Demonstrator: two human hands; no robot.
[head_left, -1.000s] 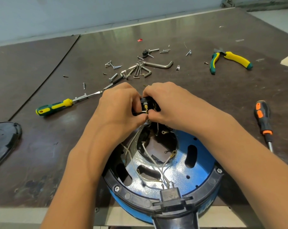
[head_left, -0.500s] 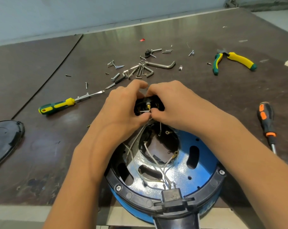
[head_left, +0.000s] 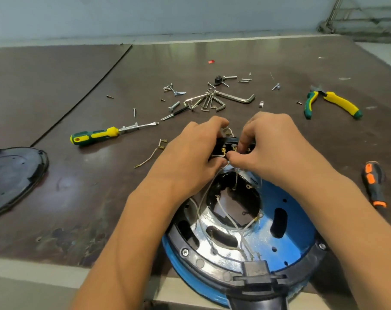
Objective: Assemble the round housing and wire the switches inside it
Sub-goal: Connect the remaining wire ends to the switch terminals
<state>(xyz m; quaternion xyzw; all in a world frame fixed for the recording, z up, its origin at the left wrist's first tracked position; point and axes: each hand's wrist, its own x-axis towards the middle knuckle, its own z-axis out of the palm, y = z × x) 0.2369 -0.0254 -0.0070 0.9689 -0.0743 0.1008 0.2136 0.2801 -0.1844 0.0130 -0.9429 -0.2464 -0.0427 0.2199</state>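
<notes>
blue round housing (head_left: 299, 238) — open, table (head_left: 78, 220) edge | black switch block (head_left: 229, 146) — above far rim, wired

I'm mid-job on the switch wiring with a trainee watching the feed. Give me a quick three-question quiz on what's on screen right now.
1. True or false: the left hand and right hand both hold the black switch block at the far side of the round housing.
2. Where is the black cover? A) on the left side of the table B) inside the round housing C) in the right hand
3. Fill in: the pliers have handles in green and ____.

Key: 1 true; 2 A; 3 yellow.
</notes>
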